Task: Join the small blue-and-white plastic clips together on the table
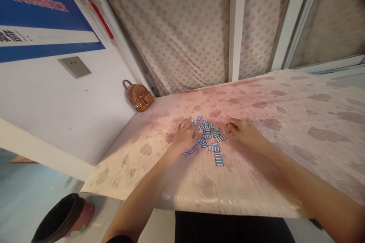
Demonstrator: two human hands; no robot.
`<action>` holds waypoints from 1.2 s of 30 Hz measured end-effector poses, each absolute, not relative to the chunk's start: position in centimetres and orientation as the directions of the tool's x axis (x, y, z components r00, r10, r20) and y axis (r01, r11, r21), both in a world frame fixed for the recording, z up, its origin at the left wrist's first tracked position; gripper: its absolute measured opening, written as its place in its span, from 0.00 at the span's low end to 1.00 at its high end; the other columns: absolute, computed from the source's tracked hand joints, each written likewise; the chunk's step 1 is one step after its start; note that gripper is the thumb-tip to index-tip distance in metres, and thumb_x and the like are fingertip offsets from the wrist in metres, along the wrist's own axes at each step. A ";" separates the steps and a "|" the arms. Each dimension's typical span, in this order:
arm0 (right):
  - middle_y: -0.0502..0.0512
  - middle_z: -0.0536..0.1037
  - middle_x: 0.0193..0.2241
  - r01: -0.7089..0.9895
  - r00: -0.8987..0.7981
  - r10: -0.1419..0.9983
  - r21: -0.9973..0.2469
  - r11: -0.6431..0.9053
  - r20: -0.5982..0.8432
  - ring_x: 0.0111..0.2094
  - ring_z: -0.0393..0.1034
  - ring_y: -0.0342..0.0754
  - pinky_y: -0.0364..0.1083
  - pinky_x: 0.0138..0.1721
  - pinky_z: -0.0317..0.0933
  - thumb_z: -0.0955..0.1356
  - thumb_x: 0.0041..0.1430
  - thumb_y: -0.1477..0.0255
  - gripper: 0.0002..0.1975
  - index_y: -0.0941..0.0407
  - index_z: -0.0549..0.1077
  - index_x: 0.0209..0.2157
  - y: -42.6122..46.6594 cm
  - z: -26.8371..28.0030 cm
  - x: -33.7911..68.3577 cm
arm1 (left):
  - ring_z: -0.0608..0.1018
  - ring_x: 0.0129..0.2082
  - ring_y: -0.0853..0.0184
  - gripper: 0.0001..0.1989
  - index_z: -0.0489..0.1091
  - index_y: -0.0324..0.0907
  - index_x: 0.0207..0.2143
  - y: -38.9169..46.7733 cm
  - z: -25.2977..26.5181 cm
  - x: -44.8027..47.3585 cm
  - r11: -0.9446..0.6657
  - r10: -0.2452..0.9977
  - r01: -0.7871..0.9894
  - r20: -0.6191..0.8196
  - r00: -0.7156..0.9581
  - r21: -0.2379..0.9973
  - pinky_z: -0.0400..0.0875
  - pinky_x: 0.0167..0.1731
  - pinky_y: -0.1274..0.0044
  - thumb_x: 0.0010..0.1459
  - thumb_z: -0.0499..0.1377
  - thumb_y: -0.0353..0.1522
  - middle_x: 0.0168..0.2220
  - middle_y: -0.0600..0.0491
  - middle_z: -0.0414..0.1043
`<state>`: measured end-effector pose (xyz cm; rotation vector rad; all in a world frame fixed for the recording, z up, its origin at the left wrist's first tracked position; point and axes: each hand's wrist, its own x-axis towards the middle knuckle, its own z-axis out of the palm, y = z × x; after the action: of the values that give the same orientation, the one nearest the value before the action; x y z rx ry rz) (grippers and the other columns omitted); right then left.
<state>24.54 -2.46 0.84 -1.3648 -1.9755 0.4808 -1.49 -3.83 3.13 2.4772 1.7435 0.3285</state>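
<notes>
While your left hand (186,136) spreads, seemingly empty, left of tiles (208,133), right hand (240,130) curls opposite, contents unclear; tiles likely light, stiff: pinch edges.

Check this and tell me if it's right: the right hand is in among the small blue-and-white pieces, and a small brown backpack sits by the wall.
Wrong hand: the head view shows the left hand in among the small blue-and-white pieces, and a small brown backpack sits by the wall.
</notes>
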 end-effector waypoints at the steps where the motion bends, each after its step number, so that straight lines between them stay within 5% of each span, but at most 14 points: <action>1: 0.54 0.74 0.22 0.668 -0.223 0.923 -0.640 0.380 0.315 0.23 0.66 0.47 0.46 0.28 0.53 0.59 0.58 0.71 0.10 0.52 0.65 0.23 -2.4 0.8 24.6 | 0.55 0.69 0.55 0.24 0.63 0.58 0.64 -3.0 3.2 -1.4 -0.331 0.941 0.921 0.139 0.308 0.206 0.53 0.65 0.59 0.68 0.47 0.45 0.67 0.52 0.58; 4: 0.53 0.75 0.23 0.668 -0.205 0.934 -0.656 0.351 0.291 0.25 0.68 0.47 0.45 0.29 0.56 0.59 0.59 0.70 0.12 0.53 0.66 0.24 -1.8 0.2 24.8 | 0.69 0.59 0.58 0.18 0.75 0.48 0.53 -0.6 3.0 -0.4 -0.329 0.941 0.909 0.173 0.292 0.255 0.61 0.61 0.66 0.64 0.56 0.41 0.55 0.48 0.72; 7: 0.54 0.78 0.24 0.649 -0.186 0.947 -0.691 0.319 0.262 0.27 0.71 0.48 0.44 0.31 0.59 0.59 0.60 0.69 0.12 0.53 0.68 0.25 -1.1 -0.8 25.1 | 0.75 0.51 0.60 0.14 0.78 0.43 0.46 1.2 2.3 1.0 -0.339 0.936 0.886 0.209 0.283 0.317 0.66 0.57 0.70 0.61 0.60 0.38 0.46 0.47 0.76; 17: 0.52 0.79 0.25 0.717 -0.132 0.945 -0.630 0.298 0.298 0.27 0.72 0.48 0.44 0.30 0.60 0.61 0.57 0.70 0.10 0.54 0.71 0.26 0.2 -0.8 24.7 | 0.74 0.49 0.59 0.07 0.76 0.41 0.37 2.2 0.2 2.0 -0.292 0.954 0.840 0.204 0.221 0.458 0.69 0.52 0.69 0.55 0.63 0.31 0.44 0.46 0.76; 23: 0.54 0.81 0.32 0.735 -0.130 0.940 -0.605 0.305 0.316 0.33 0.75 0.47 0.43 0.36 0.63 0.64 0.54 0.77 0.10 0.55 0.75 0.35 1.8 1.3 21.7 | 0.78 0.37 0.65 0.07 0.75 0.40 0.38 2.1 0.0 1.7 -0.302 0.953 0.716 0.215 0.212 0.630 0.71 0.40 0.76 0.56 0.61 0.27 0.35 0.51 0.78; 26: 0.53 0.81 0.31 0.661 -0.147 0.945 -0.682 0.313 0.292 0.32 0.75 0.46 0.42 0.34 0.64 0.65 0.54 0.77 0.11 0.54 0.74 0.39 2.3 0.7 20.2 | 0.77 0.32 0.68 0.09 0.75 0.39 0.42 1.9 0.0 1.6 -0.304 0.953 0.610 0.229 0.200 0.731 0.69 0.34 0.78 0.57 0.61 0.27 0.32 0.53 0.78; 31: 0.50 0.79 0.26 0.488 -0.181 0.929 -0.790 0.371 0.324 0.28 0.74 0.47 0.43 0.28 0.63 0.65 0.57 0.72 0.04 0.52 0.72 0.32 1.8 -0.9 19.3 | 0.77 0.32 0.68 0.02 0.76 0.38 0.32 1.5 0.3 1.4 -0.343 0.939 0.489 0.305 0.158 0.802 0.68 0.35 0.79 0.54 0.63 0.28 0.30 0.53 0.78; 36: 0.51 0.78 0.26 0.373 -0.170 0.926 -0.848 0.376 0.336 0.26 0.72 0.47 0.43 0.26 0.61 0.64 0.58 0.70 0.05 0.53 0.71 0.31 1.5 -1.0 19.6 | 0.77 0.30 0.68 0.06 0.77 0.38 0.29 1.5 -0.1 1.5 -0.341 0.940 0.336 0.309 0.145 0.878 0.67 0.33 0.79 0.56 0.61 0.32 0.29 0.53 0.78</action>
<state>19.60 1.47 -1.04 -1.1505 -1.7319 0.7688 1.52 1.49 -0.07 1.7781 1.2257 1.1911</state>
